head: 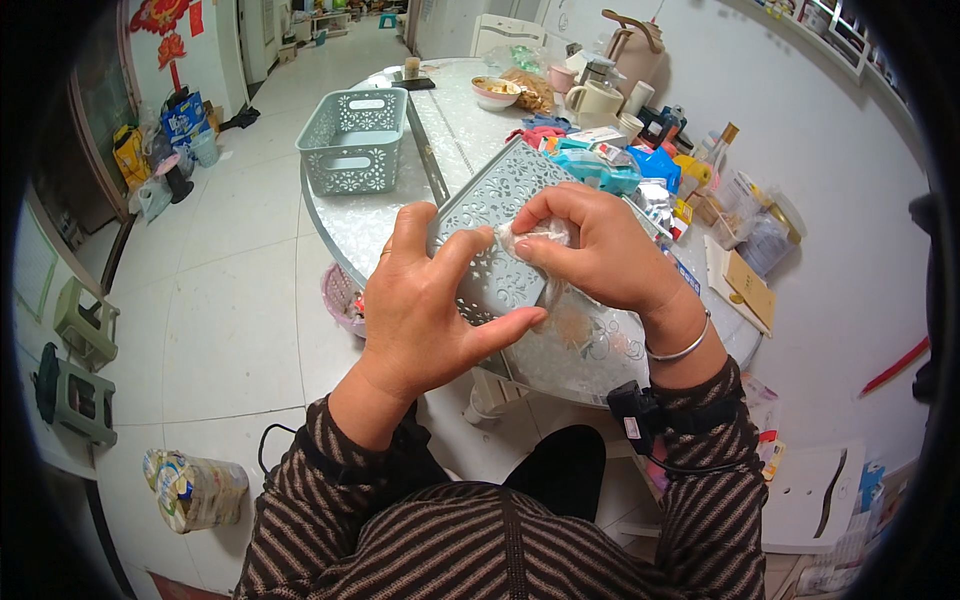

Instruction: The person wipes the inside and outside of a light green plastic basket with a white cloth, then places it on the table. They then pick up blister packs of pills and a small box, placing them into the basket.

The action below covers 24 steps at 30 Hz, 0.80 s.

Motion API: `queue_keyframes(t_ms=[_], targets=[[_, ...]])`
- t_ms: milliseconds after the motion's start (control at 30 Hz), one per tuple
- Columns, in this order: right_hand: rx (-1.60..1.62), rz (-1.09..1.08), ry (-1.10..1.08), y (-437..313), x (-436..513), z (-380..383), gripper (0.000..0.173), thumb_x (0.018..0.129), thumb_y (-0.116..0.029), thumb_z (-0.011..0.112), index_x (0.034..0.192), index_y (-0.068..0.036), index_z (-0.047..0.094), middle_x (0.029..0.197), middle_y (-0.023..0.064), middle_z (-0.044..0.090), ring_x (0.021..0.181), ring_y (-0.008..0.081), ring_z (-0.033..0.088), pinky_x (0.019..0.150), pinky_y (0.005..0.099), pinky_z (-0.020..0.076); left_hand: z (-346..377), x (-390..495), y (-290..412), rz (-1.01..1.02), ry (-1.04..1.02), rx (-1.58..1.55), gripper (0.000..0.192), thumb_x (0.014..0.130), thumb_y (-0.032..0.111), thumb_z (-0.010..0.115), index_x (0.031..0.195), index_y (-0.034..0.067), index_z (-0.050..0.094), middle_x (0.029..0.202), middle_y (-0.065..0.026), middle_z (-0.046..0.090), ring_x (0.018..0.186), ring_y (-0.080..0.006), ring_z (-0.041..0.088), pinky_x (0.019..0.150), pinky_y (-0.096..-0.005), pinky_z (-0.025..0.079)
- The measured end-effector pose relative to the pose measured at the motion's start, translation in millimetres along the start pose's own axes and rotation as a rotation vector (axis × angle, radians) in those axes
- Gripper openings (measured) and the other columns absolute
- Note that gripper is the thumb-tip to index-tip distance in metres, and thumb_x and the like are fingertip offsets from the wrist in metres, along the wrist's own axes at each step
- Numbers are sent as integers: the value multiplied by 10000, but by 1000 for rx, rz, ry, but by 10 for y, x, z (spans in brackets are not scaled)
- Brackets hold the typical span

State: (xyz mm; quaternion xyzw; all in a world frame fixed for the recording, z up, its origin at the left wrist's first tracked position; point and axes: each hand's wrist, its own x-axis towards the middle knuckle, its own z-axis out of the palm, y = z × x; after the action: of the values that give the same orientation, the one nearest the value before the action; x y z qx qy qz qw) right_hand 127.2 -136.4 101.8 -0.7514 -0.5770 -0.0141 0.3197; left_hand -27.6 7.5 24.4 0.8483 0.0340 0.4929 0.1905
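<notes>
A grey-blue perforated plastic basket (517, 184) is tilted over the near side of the table, one patterned face turned up towards me. My left hand (427, 292) has its fingers spread over the basket's left side, with the thumb by its near corner; the grip beneath is partly hidden. Between the thumb and fingers of my right hand (592, 244) is a crumpled white cloth or tissue (544, 232), pressed against the patterned face. Further left on the table stands a second basket (352, 146) of the same kind, upright.
The round table (465, 142) carries a bowl of food (496, 91), a beige mug (594, 99) and a large thermos (634, 49). Packets, bottles and jars crowd its wall side. A pink bin (343, 300) sits below the left edge; wrapped bottles or cans (196, 491) stand on the floor.
</notes>
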Motion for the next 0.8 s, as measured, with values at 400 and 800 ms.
queue_keyframes(t_ms=[400,800], targets=[[-31,-58,-86,35,90,-66,185,876,-198,752,959,-36,718,867,104,696,799,215,643,708,340,491,25,0,-10,-9,4,-13,716,617,509,948,1148,93,707,1176,-204,550,962,-348,644,764,-405,561],[-9,-44,-152,23,105,-121,208,877,-213,753,966,-29,714,872,122,702,816,240,662,735,355,510,11,-7,9,-4,-1,-20,697,620,514,941,1117,89,702,1165,-204,542,955,-355,638,773,-415,556]])
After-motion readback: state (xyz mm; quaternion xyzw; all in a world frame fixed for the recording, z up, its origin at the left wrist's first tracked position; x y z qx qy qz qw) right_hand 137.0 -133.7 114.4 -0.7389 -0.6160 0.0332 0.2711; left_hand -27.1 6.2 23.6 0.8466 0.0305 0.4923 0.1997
